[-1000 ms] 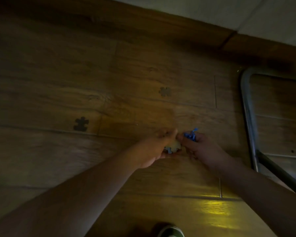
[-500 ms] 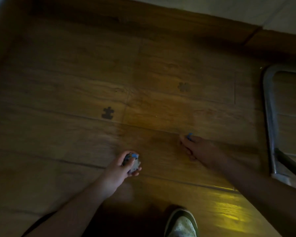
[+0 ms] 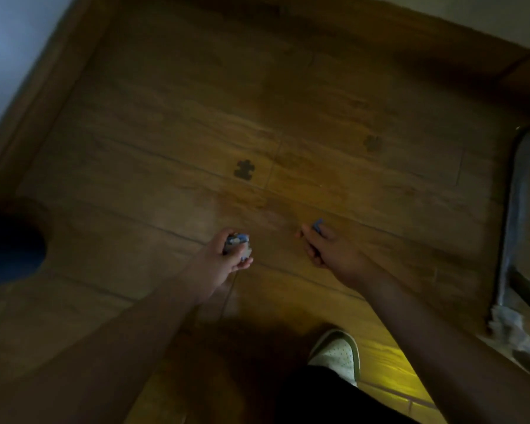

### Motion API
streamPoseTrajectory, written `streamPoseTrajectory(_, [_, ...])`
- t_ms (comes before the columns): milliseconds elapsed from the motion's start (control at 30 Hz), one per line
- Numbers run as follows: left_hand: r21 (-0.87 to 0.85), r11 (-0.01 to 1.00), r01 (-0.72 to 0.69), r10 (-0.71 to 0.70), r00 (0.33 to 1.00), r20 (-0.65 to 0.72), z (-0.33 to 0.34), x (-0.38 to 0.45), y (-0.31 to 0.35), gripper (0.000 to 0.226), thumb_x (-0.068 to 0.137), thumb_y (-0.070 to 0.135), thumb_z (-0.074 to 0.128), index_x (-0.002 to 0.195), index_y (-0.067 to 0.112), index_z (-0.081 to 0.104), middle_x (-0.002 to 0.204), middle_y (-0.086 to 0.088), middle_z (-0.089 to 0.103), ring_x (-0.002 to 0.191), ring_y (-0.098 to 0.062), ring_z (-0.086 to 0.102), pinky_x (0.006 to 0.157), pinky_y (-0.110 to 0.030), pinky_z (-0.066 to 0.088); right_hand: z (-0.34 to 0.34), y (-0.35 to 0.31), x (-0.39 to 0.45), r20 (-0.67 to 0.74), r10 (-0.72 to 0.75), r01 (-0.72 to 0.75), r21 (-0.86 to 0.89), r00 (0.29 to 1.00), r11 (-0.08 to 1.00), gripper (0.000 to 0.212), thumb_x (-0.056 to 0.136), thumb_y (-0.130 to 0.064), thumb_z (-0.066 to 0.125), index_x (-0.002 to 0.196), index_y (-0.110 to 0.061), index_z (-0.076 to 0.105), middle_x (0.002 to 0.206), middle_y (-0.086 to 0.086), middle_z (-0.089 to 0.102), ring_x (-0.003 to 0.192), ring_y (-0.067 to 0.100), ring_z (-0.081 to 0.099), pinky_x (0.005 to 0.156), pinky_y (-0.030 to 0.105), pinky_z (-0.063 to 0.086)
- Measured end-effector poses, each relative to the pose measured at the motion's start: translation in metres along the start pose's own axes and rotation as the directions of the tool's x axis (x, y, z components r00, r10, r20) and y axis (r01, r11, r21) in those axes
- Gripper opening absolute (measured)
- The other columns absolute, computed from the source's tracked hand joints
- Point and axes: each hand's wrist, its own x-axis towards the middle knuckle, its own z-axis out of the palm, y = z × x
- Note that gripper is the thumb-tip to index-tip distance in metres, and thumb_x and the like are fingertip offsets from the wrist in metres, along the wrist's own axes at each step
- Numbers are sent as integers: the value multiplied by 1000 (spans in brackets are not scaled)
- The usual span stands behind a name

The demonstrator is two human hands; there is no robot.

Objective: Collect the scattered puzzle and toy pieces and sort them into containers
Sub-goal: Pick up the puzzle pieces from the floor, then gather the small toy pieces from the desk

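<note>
Dark jigsaw piece (image 3: 244,170), flat on floor (image 3: 318,102)

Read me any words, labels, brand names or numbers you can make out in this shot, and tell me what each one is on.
None can be read.
Puzzle pieces gripped in the left hand: coloured print only, too blurred for any lettering.
Dark puzzle piece and fainter puzzle piece on the floor: no markings visible.
Blue piece in the right hand: none visible.
White shoe: no logo visible.
</note>
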Motion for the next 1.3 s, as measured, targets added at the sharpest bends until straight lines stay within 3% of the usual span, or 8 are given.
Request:
streamPoseTrajectory(300, [-144, 989, -19, 24, 999, 36, -30, -71, 28, 20, 98, 7, 49, 101, 26, 52, 100, -6, 59, 80, -13, 69, 74, -31, 53, 58, -28, -92, -30, -56, 52, -117, 998, 992, 27, 102, -29, 43, 89, -15, 62, 57, -1, 46, 48, 9, 38, 47, 23, 32])
streamPoseTrajectory(500, [-41, 999, 7, 0, 987, 160, -38, -179, 60, 23, 99, 11, 48, 122, 15, 47, 112, -10, 58, 100, -19, 66, 89, -33, 53, 77, -54, -204, -127, -53, 36, -128, 990, 991, 28, 102, -28, 43, 85, -15, 61, 52, -2, 43, 45, 8, 37, 50, 23, 32])
streamPoseTrajectory(600, [43, 999, 9, -18, 978, 208, -37, -239, 86, 30, 99, 17, 49, 129, 13, 46, 114, -10, 61, 99, -16, 67, 85, -29, 55, 89, -86, -258, -122, -83, 68, -123, 989, 990, 27, 103, -26, 42, 87, -13, 60, 51, -4, 43, 43, 6, 37, 48, 20, 32])
streamPoseTrajectory(733, [2, 999, 45, -44, 973, 225, -36, -321, 140, 30, 97, 14, 52, 126, 14, 48, 113, -13, 64, 99, -19, 68, 86, -33, 56, 101, -137, -329, -133, -85, 76, -76, 987, 994, 26, 103, -26, 42, 86, -15, 59, 51, -6, 42, 44, 7, 36, 46, 21, 31])
streamPoseTrajectory(900, [94, 996, -5, -14, 979, 205, -46, -427, 230, 34, 95, 20, 56, 127, 11, 50, 112, -9, 68, 98, -17, 69, 92, -36, 54, 115, -211, -412, -120, -79, 72, -66, 990, 995, 26, 102, -30, 44, 85, -19, 60, 56, -3, 44, 45, 6, 38, 47, 19, 34])
streamPoseTrajectory(1033, [195, 977, -87, 49, 980, 195, -50, -488, 294, 30, 95, 27, 56, 124, 18, 52, 104, -4, 72, 94, -20, 69, 94, -45, 51, 112, -270, -464, -97, -106, 103, -38, 990, 994, 28, 101, -35, 45, 90, -16, 61, 57, -5, 45, 49, 8, 40, 51, 25, 34])
streamPoseTrajectory(1167, [266, 953, -144, 95, 977, 190, -33, -534, 338, 33, 98, 26, 52, 130, 21, 49, 96, -3, 72, 87, -17, 68, 88, -37, 54, 104, -315, -504, -94, -115, 106, -100, 989, 989, 29, 99, -42, 46, 86, -25, 65, 57, -8, 48, 53, 9, 44, 58, 32, 37])
streamPoseTrajectory(1300, [277, 943, -184, 132, 972, 195, -17, -577, 379, 31, 97, 27, 52, 127, 27, 51, 96, -3, 71, 81, -15, 68, 75, -30, 55, 94, -344, -541, -38, -135, 119, -284, 990, 951, 30, 99, -45, 44, 81, -34, 66, 56, -8, 53, 54, 7, 51, 60, 32, 43])
